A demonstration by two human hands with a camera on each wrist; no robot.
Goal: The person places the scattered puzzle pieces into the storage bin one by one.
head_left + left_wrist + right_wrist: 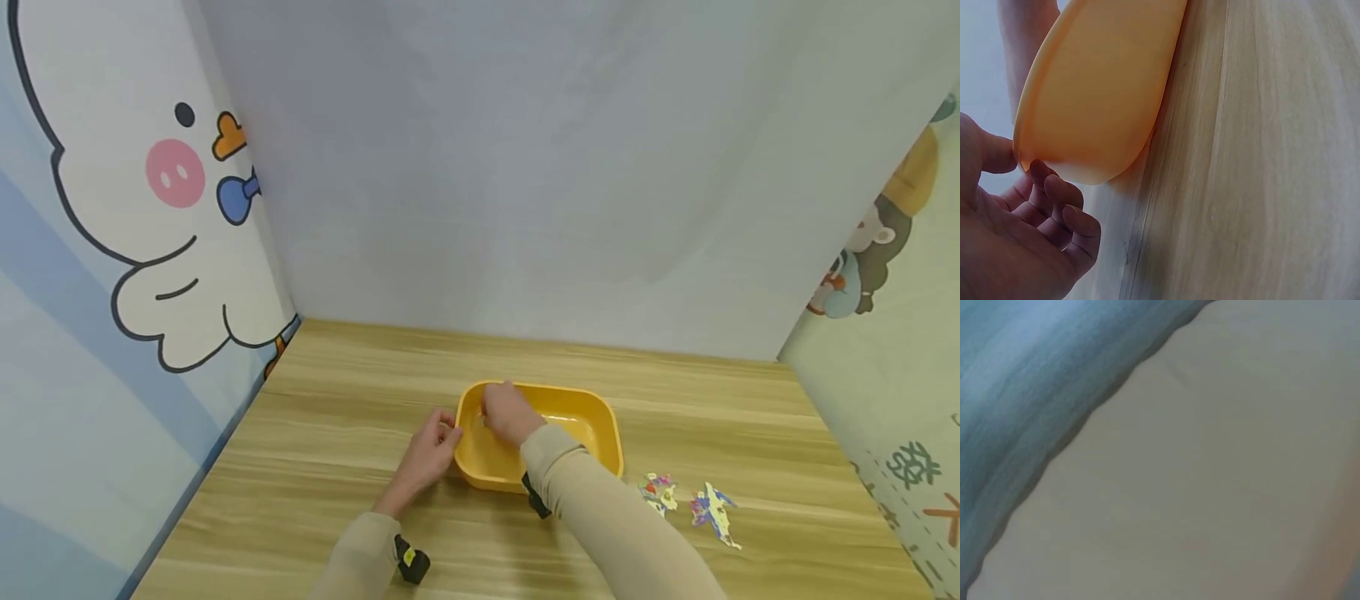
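A yellow plastic basin (491,483) stands on the wooden table. At its left end my left hand (431,450) pinches the rim between thumb and fingers, as the left wrist view shows with the basin wall (1104,94) close up. My right hand (510,412) reaches down inside the basin, near its far left corner, with the fingers bent. A small pale spot shows beneath those fingers, too small to identify. Whether they hold anything is hidden by the back of the hand. Blurred cloth and a plain beige surface fill the right wrist view, without the fingers.
To the right of the basin lie two small multicoloured pieces, one nearer the basin (658,493) and one farther right (714,512). A plain grey-white backdrop (510,183) rises behind the wooden table (360,375). Printed cartoon sheets flank both sides.
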